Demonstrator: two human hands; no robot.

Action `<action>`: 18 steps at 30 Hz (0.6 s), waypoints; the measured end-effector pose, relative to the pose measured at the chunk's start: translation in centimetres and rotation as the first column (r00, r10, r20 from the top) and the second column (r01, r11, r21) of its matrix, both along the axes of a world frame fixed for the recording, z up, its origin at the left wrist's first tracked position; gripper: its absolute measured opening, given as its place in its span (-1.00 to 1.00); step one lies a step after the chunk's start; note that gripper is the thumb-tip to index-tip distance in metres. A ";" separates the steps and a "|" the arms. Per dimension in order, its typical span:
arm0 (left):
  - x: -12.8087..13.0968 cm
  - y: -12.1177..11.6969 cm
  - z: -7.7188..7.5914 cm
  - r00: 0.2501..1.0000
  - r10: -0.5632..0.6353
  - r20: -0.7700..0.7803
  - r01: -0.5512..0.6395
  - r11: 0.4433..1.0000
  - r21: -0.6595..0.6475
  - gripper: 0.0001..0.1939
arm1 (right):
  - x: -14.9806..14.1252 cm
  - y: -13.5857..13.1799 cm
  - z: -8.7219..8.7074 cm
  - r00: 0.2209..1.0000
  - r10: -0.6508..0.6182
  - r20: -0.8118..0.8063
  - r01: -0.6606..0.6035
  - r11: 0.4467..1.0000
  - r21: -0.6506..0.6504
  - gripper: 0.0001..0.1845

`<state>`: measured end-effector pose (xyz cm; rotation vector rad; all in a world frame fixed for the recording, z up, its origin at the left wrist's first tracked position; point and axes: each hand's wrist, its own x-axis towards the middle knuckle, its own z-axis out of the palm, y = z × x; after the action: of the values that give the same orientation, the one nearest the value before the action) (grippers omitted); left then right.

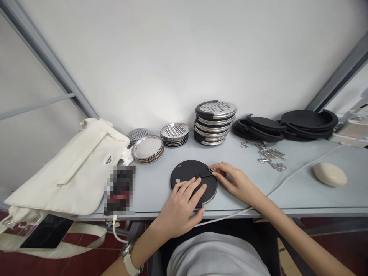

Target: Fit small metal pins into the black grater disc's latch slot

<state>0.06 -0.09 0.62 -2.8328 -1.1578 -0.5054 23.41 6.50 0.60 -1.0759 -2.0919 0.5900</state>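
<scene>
A round black disc (179,171) with a thin metal rim along its near right edge lies flat on the table before me. My left hand (184,207) rests on it, fingers spread and pressing on its near part. At the disc's right edge, the thumb and index finger of my right hand (231,180) pinch a small metal clip (210,170), mostly covered by the fingertips. Beyond the right hand lies a loose pile of similar small metal clips (270,152). Behind the disc stands a tall stack of metal graters in black holders (215,122).
Left of the tall stack are grater discs (174,132) and plain metal discs (147,148). Black round holders (309,124) sit at the back right. A white bag (69,168), a phone (119,191), a white cable (278,186) and a cream mouse (329,174) also occupy the table.
</scene>
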 end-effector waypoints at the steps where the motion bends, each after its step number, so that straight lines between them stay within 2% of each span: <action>1: 0.0 0.0 0.0 1.000 0.000 0.000 0.000 1.000 0.002 -0.43 | 0.0 0.0 0.0 1.000 -0.005 0.001 0.005 1.000 0.001 -0.77; 18: 0.0 0.0 0.1 1.000 -0.002 0.010 0.002 1.000 0.008 -0.45 | 0.0 -0.1 -0.1 1.000 -0.023 0.007 0.024 0.999 -0.043 -0.75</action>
<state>0.09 -0.05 0.73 -2.8284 -1.1516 -0.5235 23.38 6.44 0.52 -1.1263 -2.0776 0.6233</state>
